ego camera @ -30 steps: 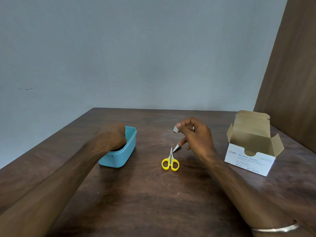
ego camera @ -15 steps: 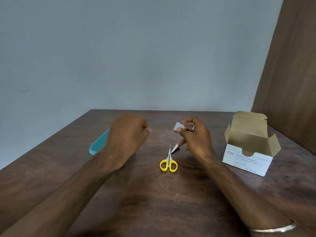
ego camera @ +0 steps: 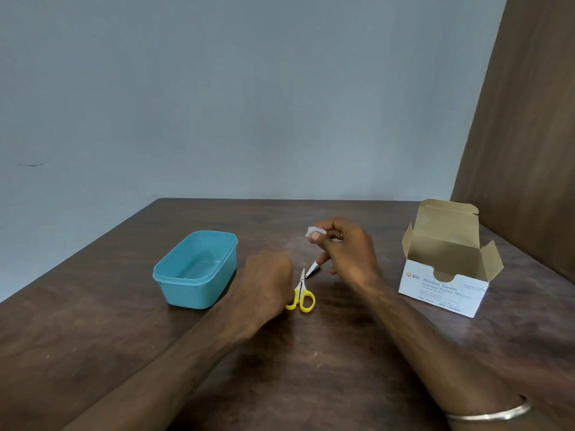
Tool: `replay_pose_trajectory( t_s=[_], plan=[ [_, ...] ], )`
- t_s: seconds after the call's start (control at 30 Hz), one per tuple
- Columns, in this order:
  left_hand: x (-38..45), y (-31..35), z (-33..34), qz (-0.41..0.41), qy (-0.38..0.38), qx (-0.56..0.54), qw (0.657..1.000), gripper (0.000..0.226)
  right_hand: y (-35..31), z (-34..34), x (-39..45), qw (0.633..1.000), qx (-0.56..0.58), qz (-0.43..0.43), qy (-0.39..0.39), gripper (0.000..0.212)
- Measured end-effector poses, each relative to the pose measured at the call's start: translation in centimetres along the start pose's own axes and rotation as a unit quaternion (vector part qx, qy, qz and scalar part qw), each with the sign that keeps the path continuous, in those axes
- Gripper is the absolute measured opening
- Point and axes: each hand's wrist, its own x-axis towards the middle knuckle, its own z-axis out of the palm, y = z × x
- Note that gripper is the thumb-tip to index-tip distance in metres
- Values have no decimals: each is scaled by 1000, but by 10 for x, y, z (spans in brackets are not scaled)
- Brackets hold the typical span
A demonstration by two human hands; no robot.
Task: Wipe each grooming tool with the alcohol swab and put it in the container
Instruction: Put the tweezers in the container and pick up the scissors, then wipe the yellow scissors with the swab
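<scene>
The blue container (ego camera: 195, 269) stands on the left of the table (ego camera: 93, 321); what lies inside I cannot tell. Just right of it, the left hand (ego camera: 267, 287) is at the yellow-handled scissors (ego camera: 301, 295), fingers curled; whether they already grip it is hidden. It is best to lift by the handles, so the blades stay free for wiping. The right hand (ego camera: 345, 253) pinches the swab (ego camera: 311, 232) between thumb and forefinger, and a small metal tool (ego camera: 312, 269) shows under it. The swab box (ego camera: 448, 275) stands open, far right.
</scene>
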Motion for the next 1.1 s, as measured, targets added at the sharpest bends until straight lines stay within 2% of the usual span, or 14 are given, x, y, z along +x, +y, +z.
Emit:
replay_pose_trajectory(
  t_s=[0.1,0.2,0.37,0.47,0.63,0.73,0.87,0.97,1.03,1.1],
  plan=[
    [3,-3,-1,-6,22,13,1000,15,-1,0,0,1000,7,5,-2,7],
    [7,-9,-3,-21,80,19,996,16,-5,0,0,997,71,34,-8,4],
    [16,-15,-15,-27,188,16,982,20,-8,-1,-1,980,160,81,-84,2],
    [20,-14,-15,-6,220,-36,975,20,-7,2,-2,972,186,75,-123,6],
    [16,-14,1,19,268,-223,937,17,-6,2,-5,972,191,49,-127,4],
    [16,-18,6,15,243,-392,887,21,-6,1,-3,976,179,36,-118,7],
    [14,-22,2,-15,257,-515,818,17,-6,1,-4,976,180,12,-126,7],
    [10,-25,-4,-25,274,-628,728,13,-7,0,-4,973,183,3,-141,13],
    [7,-26,-8,-23,260,-699,665,13,-9,0,-6,972,186,-2,-144,13],
    [3,-23,-9,-28,238,-748,619,15,-10,1,-6,972,190,-9,-138,13]
  ],
)
